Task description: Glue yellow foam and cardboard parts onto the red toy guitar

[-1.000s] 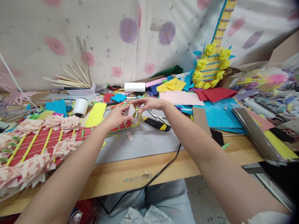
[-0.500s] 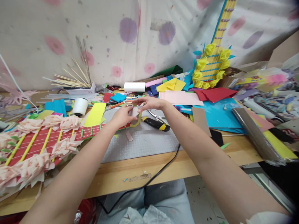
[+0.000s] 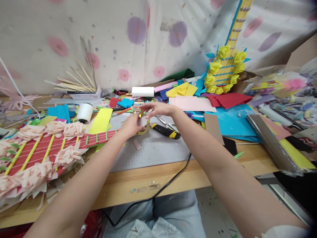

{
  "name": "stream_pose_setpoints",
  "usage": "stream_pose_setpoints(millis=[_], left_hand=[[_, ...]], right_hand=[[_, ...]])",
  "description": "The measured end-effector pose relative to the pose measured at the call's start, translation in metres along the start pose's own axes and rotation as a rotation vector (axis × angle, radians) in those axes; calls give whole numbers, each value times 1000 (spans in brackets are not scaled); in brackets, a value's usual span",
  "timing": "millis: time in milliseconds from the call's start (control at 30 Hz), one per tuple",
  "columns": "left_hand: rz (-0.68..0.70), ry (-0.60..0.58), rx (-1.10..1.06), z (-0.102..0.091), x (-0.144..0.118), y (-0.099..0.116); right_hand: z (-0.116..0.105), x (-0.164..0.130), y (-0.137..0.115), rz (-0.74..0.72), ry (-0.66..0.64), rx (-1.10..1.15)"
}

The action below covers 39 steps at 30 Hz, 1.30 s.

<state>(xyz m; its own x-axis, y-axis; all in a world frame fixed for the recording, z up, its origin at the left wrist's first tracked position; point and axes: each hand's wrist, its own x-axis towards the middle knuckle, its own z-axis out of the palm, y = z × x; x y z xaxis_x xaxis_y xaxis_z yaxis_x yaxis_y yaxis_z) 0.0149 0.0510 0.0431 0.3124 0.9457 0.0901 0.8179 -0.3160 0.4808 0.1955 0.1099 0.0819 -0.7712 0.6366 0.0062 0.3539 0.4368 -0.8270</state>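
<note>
A red craft guitar (image 3: pixel 91 140) with pale pink paper flowers lies at the left, its neck running toward my hands. My left hand (image 3: pixel 131 126) is closed at the end of that neck, fingers partly hidden. An olive-yellow strip (image 3: pixel 146 129) curves out past my left fingertips and up between the hands. My right hand (image 3: pixel 158 109) arches over it from the right, thumb and fingers bent around the strip's upper part; the exact contact is hard to see. Just right of the strip lie a yellow-and-black utility knife (image 3: pixel 165 131) and scissors (image 3: pixel 166 123).
A grey cutting mat (image 3: pixel 153 153) lies under the hands, with a black cable (image 3: pixel 173 178) crossing the table's front edge. Behind stand a white thread spool (image 3: pixel 85 112), sticks (image 3: pixel 76 86) and coloured paper sheets (image 3: pixel 193 103). A yellow-flowered guitar (image 3: pixel 224 71) leans at the back right.
My left hand has turned slightly, and more of the strip shows between the hands. The guitar's neck has shifted a little. My right hand stays nearly in place.
</note>
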Motion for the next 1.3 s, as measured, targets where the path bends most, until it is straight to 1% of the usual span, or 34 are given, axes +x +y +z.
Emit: stream_pose_setpoints(millis=[200, 333, 467, 533, 600, 633, 667, 733, 800, 867, 933, 1033, 1167, 1300], left_hand=[[-2, -24, -43, -2, 0, -2], [-16, -36, -29, -4, -1, -1], [-23, -48, -37, -5, -1, 2], [-2, -53, -41, -5, -2, 2], [19, -55, -40, -6, -2, 2], [24, -51, -42, -6, -2, 2], [28, -47, -48, -6, -3, 1], [39, -40, -76, -7, -4, 1], [41, -33, -114, -7, -5, 0], [10, -18, -151, -7, -6, -2], [-49, 3, -189, -4, -7, -4], [-107, 45, -250, 4, -10, -9], [-90, 123, -267, 16, -14, -16], [-36, 125, -124, 16, -19, -19]], right_hand=[[0, 0, -1, -4, 6, 21], [0, 0, -2, 7, 9, 56], [1, 0, -3, 40, 36, 120], [3, -1, -3, 46, 52, 195], [6, -3, -1, 47, 106, 296], [8, -4, 0, 48, 160, 346], [12, -5, 2, 52, 235, 395], [20, -7, 7, 80, 427, 495], [32, -9, 14, 136, 617, 605], [45, -11, 22, 198, 729, 693], [58, -12, 28, 222, 776, 759], [74, -11, 33, 222, 797, 841], [84, -9, 33, 223, 791, 884], [86, -8, 32, 205, 771, 856]])
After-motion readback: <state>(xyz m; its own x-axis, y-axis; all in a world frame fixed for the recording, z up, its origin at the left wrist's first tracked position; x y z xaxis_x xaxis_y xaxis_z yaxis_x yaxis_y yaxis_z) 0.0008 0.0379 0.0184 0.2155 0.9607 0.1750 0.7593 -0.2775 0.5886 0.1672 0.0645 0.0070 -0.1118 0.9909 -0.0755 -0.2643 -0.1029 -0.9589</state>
